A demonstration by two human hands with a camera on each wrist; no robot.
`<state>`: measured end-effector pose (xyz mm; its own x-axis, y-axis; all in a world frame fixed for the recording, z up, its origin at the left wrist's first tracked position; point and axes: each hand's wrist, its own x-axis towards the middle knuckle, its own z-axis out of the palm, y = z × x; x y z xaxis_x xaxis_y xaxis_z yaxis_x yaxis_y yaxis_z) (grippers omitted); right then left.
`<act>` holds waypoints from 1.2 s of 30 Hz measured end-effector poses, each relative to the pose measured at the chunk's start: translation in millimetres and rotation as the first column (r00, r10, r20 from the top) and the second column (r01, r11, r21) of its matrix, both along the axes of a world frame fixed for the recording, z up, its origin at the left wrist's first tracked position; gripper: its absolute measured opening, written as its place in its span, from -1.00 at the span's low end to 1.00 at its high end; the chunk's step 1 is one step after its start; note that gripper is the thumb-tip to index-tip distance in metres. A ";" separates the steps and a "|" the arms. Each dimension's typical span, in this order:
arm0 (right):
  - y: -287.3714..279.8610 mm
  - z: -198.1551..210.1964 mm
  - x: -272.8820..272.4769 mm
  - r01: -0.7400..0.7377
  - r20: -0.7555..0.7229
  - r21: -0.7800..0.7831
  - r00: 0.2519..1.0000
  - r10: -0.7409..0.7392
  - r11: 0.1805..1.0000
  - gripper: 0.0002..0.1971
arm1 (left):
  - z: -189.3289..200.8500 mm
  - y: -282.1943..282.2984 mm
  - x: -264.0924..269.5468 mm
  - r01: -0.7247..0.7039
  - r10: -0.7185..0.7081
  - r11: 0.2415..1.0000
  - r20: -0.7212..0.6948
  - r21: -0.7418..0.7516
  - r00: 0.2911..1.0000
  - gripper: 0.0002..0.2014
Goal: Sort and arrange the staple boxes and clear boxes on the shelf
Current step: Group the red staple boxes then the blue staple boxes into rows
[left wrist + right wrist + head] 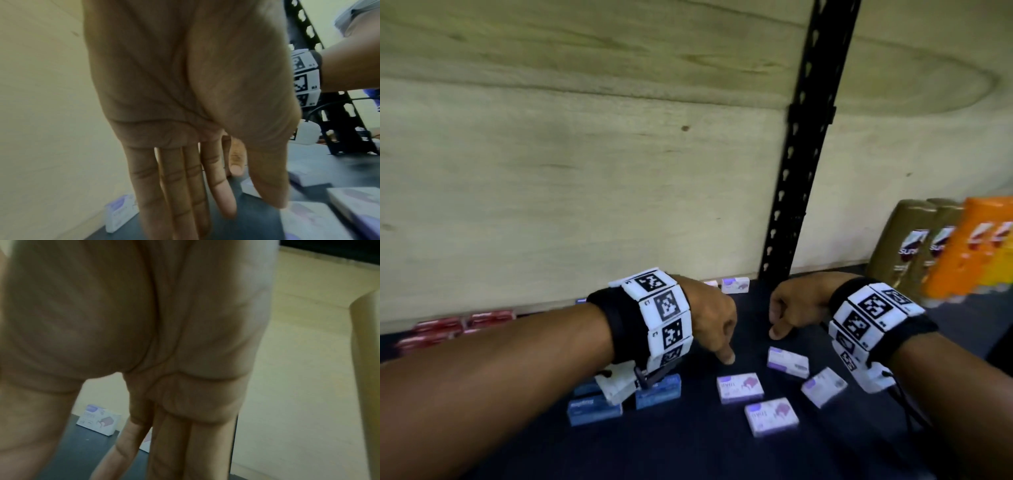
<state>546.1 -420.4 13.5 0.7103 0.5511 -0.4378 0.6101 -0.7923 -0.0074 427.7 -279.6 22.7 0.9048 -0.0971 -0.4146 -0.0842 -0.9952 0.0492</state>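
Pale wood boards stand behind the dark shelf, and a black metal post with holes runs up the back.

Your left hand hangs over the shelf with its fingers straight and pointing down. It holds nothing. Your right hand hangs near it, fingers also straight and loose, and it holds nothing too. Both wrists wear bands with black and white square codes.

Four white and purple boxes lie flat and apart on the shelf under your hands: one just below your left fingertip, one below your right hand, one more to the right, and one nearest you. The writing on them is too blurry to read. Another white and purple box stands at the back by the post.

Blue boxes sit under your left wrist; one seems to say "Staples". Red boxes lie far left by the wall.

Gold bottles and orange bottles stand at the right. A gold label starts with "SU".
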 end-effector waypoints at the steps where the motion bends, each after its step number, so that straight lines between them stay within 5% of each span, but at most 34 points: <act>1: -4.7 1.3 -5.3 0.016 -0.020 -0.019 1.000 -0.016 1.000 -0.61 | -2.8 -4.6 -3.1 0.010 -0.010 1.000 -0.015 -0.008 1.000 -0.65; 10: -20.6 -0.4 -34.0 -0.002 0.014 -0.125 1.000 0.004 0.992 -0.46 | -15.9 -25.7 -15.1 0.061 -0.056 0.994 -0.050 0.094 0.997 -0.42; 22: -31.5 2.2 -17.9 -0.009 -0.088 -0.021 0.996 0.007 1.000 -0.95 | -14.5 -18.7 -21.7 0.010 -0.010 0.999 -0.007 0.030 1.000 -0.64; 36: -20.2 -8.8 -6.3 0.056 -0.040 0.223 0.998 -0.048 0.973 -0.95 | -18.7 -0.6 3.4 -0.052 0.044 0.996 0.096 0.074 0.994 -0.71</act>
<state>539.8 -440.6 4.7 0.7273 0.6007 -0.3319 0.5646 -0.7987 -0.2084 431.1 -280.2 4.0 0.9431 -0.0241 -0.3316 -0.0370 -0.9988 -0.0325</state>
